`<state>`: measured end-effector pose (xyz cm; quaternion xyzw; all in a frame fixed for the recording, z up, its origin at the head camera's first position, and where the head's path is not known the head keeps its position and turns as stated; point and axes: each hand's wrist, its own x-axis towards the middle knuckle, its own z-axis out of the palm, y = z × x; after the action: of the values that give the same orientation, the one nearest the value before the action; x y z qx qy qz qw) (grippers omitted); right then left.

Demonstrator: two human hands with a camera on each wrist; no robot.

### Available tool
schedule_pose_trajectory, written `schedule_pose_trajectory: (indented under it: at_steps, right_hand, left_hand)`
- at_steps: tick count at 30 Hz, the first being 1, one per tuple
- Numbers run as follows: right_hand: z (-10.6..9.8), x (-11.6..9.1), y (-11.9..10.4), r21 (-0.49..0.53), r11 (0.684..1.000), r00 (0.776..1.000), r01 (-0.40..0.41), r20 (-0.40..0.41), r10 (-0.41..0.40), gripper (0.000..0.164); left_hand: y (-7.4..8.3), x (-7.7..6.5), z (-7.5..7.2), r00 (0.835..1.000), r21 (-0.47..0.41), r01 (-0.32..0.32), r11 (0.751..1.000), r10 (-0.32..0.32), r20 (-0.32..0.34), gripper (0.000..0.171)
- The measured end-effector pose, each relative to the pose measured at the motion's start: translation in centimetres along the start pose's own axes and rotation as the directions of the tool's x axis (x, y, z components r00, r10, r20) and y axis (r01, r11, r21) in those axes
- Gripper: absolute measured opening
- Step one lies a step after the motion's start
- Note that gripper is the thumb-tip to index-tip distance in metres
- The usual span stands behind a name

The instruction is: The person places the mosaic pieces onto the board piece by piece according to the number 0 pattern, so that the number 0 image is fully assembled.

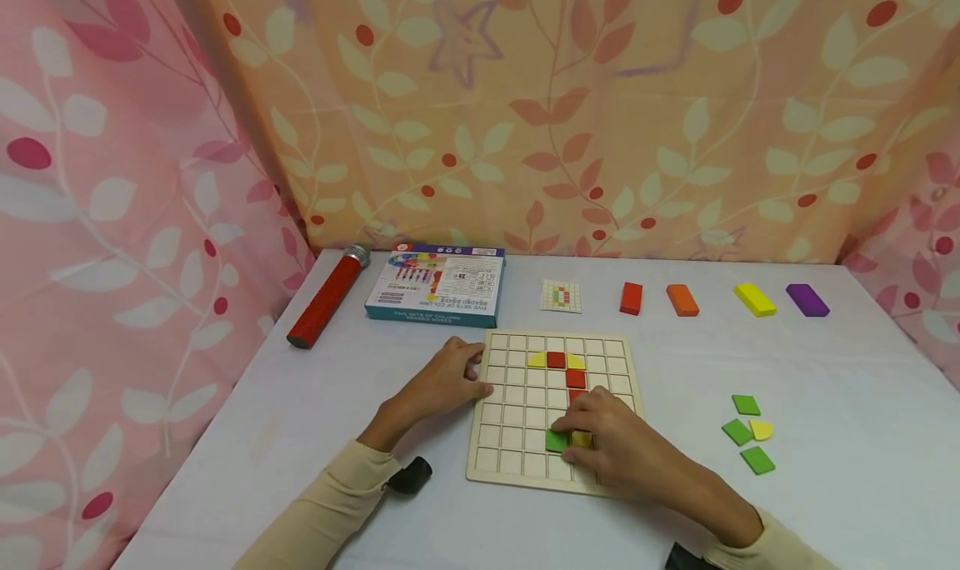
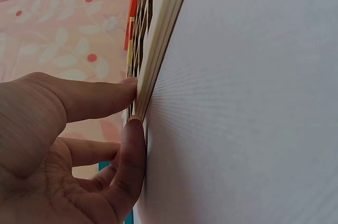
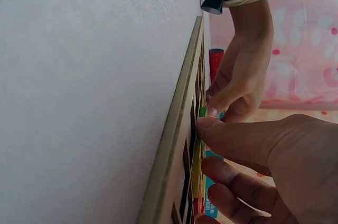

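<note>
A wooden grid board [image 1: 510,416] lies on the table between the two hands. My left hand [image 1: 448,378] grips its left edge, the thumb on top and the index finger at the side in the left wrist view. Over the lower part of the board, my right hand [image 1: 626,441] pinches a green square tile [image 1: 557,442] between thumb and index finger, at a grid cell. Beside that tile a yellow tile [image 1: 581,439] is partly hidden by the fingers. Further up sit red square tiles [image 1: 556,360] and two yellow quarter-round tiles [image 1: 537,360]; the hand partly covers one red tile.
Right of the board lie several loose green tiles [image 1: 746,405] and a yellow one [image 1: 762,430]. Behind it are a small pattern card [image 1: 561,296], red [image 1: 632,298], orange [image 1: 682,300], yellow [image 1: 754,299] and purple [image 1: 807,300] blocks, a box [image 1: 438,285] and a red tube [image 1: 326,299].
</note>
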<state>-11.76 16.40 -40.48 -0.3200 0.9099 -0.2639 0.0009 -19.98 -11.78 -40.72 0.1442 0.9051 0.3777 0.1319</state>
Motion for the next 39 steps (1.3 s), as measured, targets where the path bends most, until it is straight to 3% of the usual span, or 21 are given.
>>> schedule_pose_trajectory:
  at_steps: [8,13,18,25,29,33,39]
  right_hand:
    - [0.0,-0.2,0.1,-0.044,0.996,0.996,0.077,-0.043,-0.079,0.017]
    - [-1.1,-0.4,0.1,0.005,0.999,0.999,0.048,0.025,-0.048,0.018]
    - [-3.5,-0.9,1.0,0.027,0.999,0.997,-0.033,0.072,0.031,0.022]
    - [-6.6,-4.2,4.3,-0.081,0.98,0.983,-0.181,-0.03,0.18,0.026]
    - [-8.6,-6.9,6.9,-0.107,0.958,0.963,-0.267,-0.06,0.262,0.026]
    - [-10.0,-9.2,9.3,-0.137,0.917,0.927,-0.375,-0.029,0.375,0.026]
    - [-11.1,-11.5,11.8,-0.194,0.88,0.897,-0.434,0.002,0.442,0.024]
  left_hand:
    - [0.1,-0.1,-0.1,1.0,-0.009,0.001,1.0,-0.001,0.0,0.074]
    - [0.0,0.0,0.0,1.0,-0.002,-0.013,1.0,0.013,0.001,0.073]
    - [0.0,0.1,-0.1,1.0,0.009,-0.022,1.0,0.023,-0.001,0.073]
    - [-0.2,0.0,-0.1,0.999,0.007,-0.032,0.999,0.032,0.003,0.073]
    - [-0.3,0.1,-0.1,0.999,0.009,-0.032,0.999,0.032,0.001,0.073]
    - [-0.2,0.1,-0.1,1.0,0.008,-0.027,1.0,0.027,-0.003,0.073]
    - [-0.1,0.0,-0.1,0.999,0.013,-0.041,0.999,0.041,-0.01,0.071]
